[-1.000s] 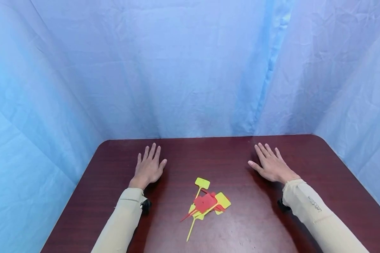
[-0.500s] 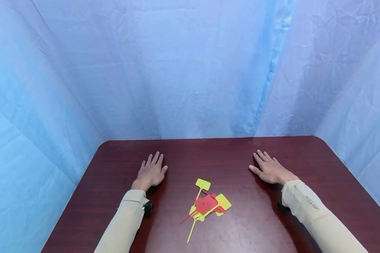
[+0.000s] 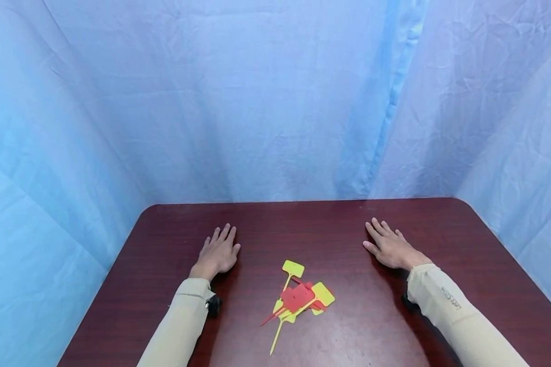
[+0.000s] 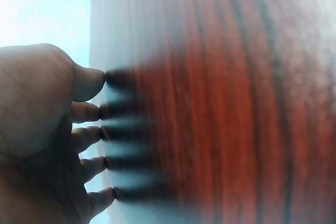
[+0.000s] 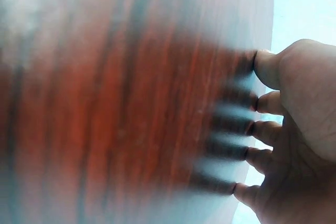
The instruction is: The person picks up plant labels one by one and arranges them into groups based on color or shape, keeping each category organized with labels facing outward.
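My left hand (image 3: pixel 218 253) rests palm down on the left of the table, fingers spread and holding nothing. On the right, my right hand (image 3: pixel 392 246) lies in much the same way. Both wrist views show the fingertips meeting the tabletop, with the palms raised off it. Between the hands, nearer to me, lies a loose pile of flat plastic tags with thin pointed stems. A red tag (image 3: pixel 297 297) covers parts of others, a yellow tag (image 3: pixel 323 293) overlaps the pile's right side, and another yellow tag (image 3: pixel 293 268) sticks out at the far end. Neither hand touches the pile.
The dark red-brown wooden table (image 3: pixel 298 224) has rounded far corners. Light blue curtains (image 3: pixel 275 102) hang right behind its far edge and along both sides. A dark wrist camera (image 3: pixel 214 306) sits under the left sleeve cuff.
Both hands have come down and slightly back toward me, the left one more so, with the fingers settling on the table. The pile of tags has stayed as it was.
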`<state>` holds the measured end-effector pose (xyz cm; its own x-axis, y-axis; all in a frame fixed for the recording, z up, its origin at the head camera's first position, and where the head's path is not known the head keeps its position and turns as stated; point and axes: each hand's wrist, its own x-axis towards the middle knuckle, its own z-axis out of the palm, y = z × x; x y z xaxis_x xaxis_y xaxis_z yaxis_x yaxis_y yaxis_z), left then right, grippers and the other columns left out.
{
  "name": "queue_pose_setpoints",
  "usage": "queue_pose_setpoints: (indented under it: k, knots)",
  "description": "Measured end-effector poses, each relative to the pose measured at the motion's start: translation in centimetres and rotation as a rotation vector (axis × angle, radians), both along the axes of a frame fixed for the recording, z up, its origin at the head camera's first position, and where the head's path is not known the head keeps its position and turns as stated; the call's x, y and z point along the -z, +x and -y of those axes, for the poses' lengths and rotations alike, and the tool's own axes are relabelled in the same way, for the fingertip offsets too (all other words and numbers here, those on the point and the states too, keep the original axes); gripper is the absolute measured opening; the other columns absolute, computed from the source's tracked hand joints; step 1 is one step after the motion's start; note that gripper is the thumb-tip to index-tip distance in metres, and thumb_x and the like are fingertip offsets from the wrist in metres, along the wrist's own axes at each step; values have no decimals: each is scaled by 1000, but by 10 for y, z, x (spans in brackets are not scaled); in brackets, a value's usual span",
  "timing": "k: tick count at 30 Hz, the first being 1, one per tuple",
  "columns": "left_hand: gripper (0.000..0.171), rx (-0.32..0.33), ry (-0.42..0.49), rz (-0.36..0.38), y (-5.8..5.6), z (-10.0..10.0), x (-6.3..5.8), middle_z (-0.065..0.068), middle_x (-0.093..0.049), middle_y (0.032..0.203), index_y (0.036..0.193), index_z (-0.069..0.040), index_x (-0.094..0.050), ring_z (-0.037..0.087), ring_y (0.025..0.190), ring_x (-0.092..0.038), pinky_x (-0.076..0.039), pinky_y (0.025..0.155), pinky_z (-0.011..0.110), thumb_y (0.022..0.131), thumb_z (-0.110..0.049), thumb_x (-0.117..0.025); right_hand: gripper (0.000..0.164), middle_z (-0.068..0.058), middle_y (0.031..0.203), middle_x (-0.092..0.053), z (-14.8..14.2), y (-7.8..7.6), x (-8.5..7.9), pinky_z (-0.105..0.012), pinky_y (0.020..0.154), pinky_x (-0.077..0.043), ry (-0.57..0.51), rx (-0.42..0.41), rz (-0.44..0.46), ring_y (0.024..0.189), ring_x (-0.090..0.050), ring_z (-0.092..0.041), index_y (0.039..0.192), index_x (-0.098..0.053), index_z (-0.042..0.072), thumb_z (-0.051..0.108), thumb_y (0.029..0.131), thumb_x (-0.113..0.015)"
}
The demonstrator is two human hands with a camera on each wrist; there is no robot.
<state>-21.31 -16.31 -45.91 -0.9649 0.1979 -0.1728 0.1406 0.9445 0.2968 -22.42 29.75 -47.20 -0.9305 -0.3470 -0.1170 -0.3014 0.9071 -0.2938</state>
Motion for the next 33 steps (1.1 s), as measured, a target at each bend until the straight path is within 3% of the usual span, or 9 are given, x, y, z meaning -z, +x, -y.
queue_pose_setpoints:
  k: [12,18,22,27,33]
  knots:
    - [57,3,9,-33,3,0,0,22,-17,166,160,1,-25,43,153,-11,-14,120,62,110,-23,-42,66,-34,161,-16,1,0,1,-73,113,-11,-14,13,13,147,-14,-55,157,-28,-7,34,109,-47]
    - [58,29,12,-84,7,-9,-1,22,-22,165,159,0,-29,42,152,-16,-18,119,62,110,-27,-45,67,-34,162,-14,0,-1,3,-73,113,-10,-28,21,19,148,-12,-54,157,-26,-7,35,109,-47]
    - [58,80,11,-132,13,-25,-5,22,-33,160,156,-2,-37,42,148,-29,-26,117,60,108,-31,-51,68,-33,162,-14,-1,0,4,-73,113,-9,-33,27,28,148,-11,-54,158,-26,-7,36,109,-47]
    - [54,165,-36,-194,28,-50,-14,19,-54,143,148,-5,-52,38,131,-52,-44,105,56,104,-36,-58,68,-34,162,-13,-2,1,2,-73,113,-8,-35,34,31,148,-10,-54,158,-25,-7,34,109,-48]
    - [36,287,-8,-204,48,-76,-27,7,-67,109,120,-8,-71,25,98,-64,-55,83,44,97,-36,-70,68,-34,162,-13,-2,1,1,-74,113,-9,-30,32,30,148,-11,-55,157,-25,-7,34,109,-48]
